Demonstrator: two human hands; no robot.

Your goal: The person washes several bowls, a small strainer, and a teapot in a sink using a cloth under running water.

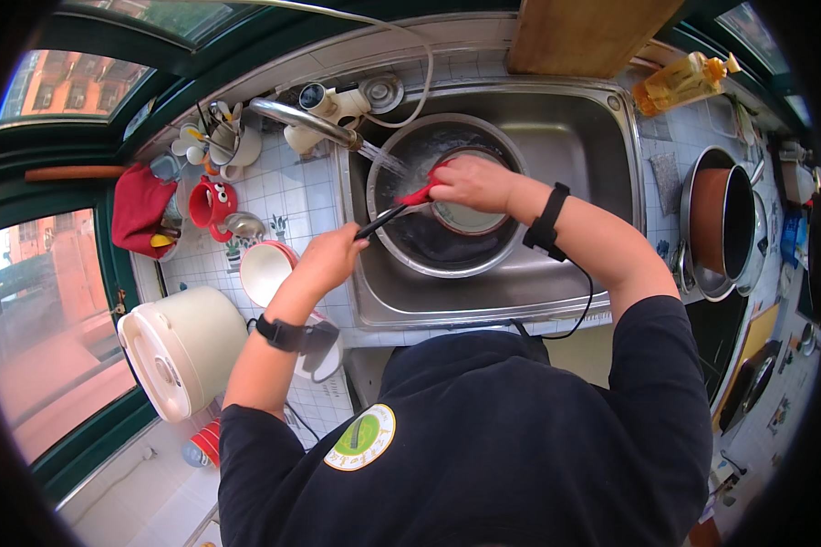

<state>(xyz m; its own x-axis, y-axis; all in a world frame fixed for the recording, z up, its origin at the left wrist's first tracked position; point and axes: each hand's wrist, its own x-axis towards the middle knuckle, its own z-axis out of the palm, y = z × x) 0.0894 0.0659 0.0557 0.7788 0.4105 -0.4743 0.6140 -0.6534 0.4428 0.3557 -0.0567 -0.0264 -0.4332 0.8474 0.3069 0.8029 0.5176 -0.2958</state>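
Observation:
My left hand (330, 261) grips the black handle (381, 222) of a utensil, held over the rim of a round metal basin (445, 268). Over the basin, my right hand (475, 184) pinches a red cloth (421, 195) against that utensil near the handle's far end. The utensil's head is hard to make out behind the cloth and hand. Water runs from the curved metal faucet (308, 122) into the basin, which stands in the stainless steel sink (575, 147). A pale round dish with a brownish rim (468, 217) lies in the basin, partly under my right hand.
Left of the sink are stacked white bowls (263, 273), a red cartoon-eyed mug (212, 205), a utensil holder (243, 150) and a cream rice cooker (185, 352). To the right stand a yellow soap bottle (681, 83) and metal pots (718, 219). A wooden board (588, 34) rises behind.

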